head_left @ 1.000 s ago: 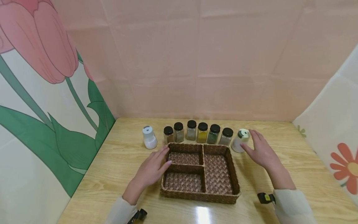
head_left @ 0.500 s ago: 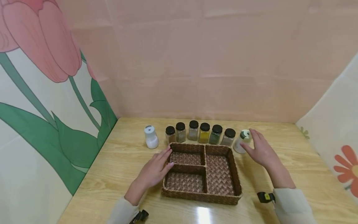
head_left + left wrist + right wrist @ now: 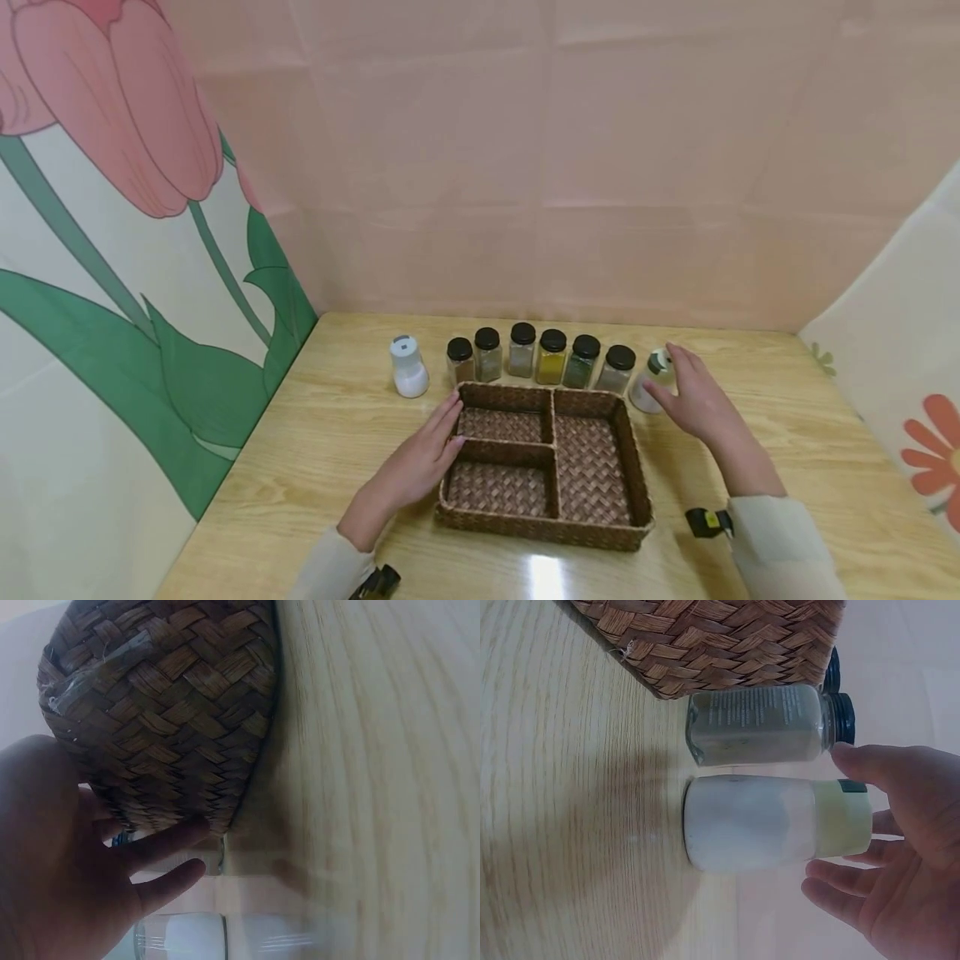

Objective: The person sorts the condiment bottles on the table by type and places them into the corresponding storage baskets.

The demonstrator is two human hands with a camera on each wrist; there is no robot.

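Observation:
A brown woven basket (image 3: 547, 529) with three compartments sits on the table. My left hand (image 3: 416, 458) is at its left side, with fingers extended along the outer wall; in the left wrist view the fingers (image 3: 169, 844) touch or nearly touch the weave. Beyond the basket's right back corner stands a white shaker (image 3: 742, 825) with a pale yellow-green cap (image 3: 844, 819). Around that cap, my right hand (image 3: 697, 396) holds its thumb and fingers spread; whether any finger touches it is unclear. A glass spice jar (image 3: 757, 724) with a black lid stands between shaker and basket.
Several black-lidded spice jars (image 3: 551, 362) form a curved row behind the basket. A second white shaker (image 3: 409, 371) with a pale blue cap stands left of them. A pink cloth (image 3: 555, 167) hangs behind the wooden table (image 3: 315, 450).
The whole scene has shifted slightly right in the head view. Relative to the table, both hands, the basket, jars and shakers look nearly unmoved.

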